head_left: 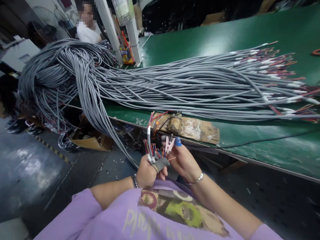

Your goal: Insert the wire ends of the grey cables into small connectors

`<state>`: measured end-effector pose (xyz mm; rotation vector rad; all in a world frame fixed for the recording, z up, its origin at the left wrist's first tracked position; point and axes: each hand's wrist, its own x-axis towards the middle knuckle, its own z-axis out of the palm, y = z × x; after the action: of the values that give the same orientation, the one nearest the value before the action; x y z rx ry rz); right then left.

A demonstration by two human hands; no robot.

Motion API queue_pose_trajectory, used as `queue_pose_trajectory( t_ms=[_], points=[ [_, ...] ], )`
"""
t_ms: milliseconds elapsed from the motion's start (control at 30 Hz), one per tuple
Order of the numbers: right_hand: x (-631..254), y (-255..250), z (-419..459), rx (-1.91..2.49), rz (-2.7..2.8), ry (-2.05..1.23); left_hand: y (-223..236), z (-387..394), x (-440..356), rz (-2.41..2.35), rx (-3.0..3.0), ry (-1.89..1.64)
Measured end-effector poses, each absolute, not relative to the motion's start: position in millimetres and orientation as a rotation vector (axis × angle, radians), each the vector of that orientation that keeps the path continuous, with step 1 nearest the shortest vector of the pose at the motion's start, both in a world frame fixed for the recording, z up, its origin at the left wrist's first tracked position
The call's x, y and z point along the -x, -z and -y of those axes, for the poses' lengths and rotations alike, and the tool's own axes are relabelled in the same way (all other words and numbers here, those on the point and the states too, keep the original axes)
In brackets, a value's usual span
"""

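In the head view, my left hand [146, 173] is closed around several grey cables, with a dark covering on its thumb. Thin coloured wire ends [154, 151] fan out above that fist, and one grey cable end [149, 134] with a white band sticks up higher. My right hand [183, 160] is just to the right, fingers bent, with a blue covering on one fingertip. Its fingers pinch a small pale pink clip-like tool [169, 144] beside the wire ends. The held cables run left toward a hanging grey bundle [88, 92].
A long spread of grey cables [179, 84] lies across the green table [285, 144]. A worn wooden board [198, 129] sits at its near edge. White posts [132, 29] rise at the back. Another person [88, 29] is at the far left. A cardboard box [94, 142] stands below.
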<state>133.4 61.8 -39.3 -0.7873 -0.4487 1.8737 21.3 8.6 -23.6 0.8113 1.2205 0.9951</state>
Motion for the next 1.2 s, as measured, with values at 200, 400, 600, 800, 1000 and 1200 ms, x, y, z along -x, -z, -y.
queue_pose_trajectory(
  t_ms=[200, 400, 600, 800, 1000, 1200],
  points=[
    [-133, 39, -64, 0.702, 0.428, -1.851, 24, -7, -21, -1.259, -0.836, -0.938],
    [-132, 38, -62, 0.713, 0.388, -1.86, 25, -6, -20, -1.261, -0.86, -0.961],
    [-134, 36, -59, 0.722, 0.324, -1.939, 23, -2, -15, -1.217, -0.887, -1.005],
    [-139, 31, -59, 0.711, 0.393, -1.985, 10, -1, -11, -1.267, -0.97, -1.043],
    [-139, 29, -58, 0.798, 0.517, -1.87, 0, -9, -15, -1.413, -1.037, -1.163],
    [-140, 25, -55, 1.048, 0.78, -1.472, 1, -17, -11, -1.474, -1.359, -1.222]
  ],
)
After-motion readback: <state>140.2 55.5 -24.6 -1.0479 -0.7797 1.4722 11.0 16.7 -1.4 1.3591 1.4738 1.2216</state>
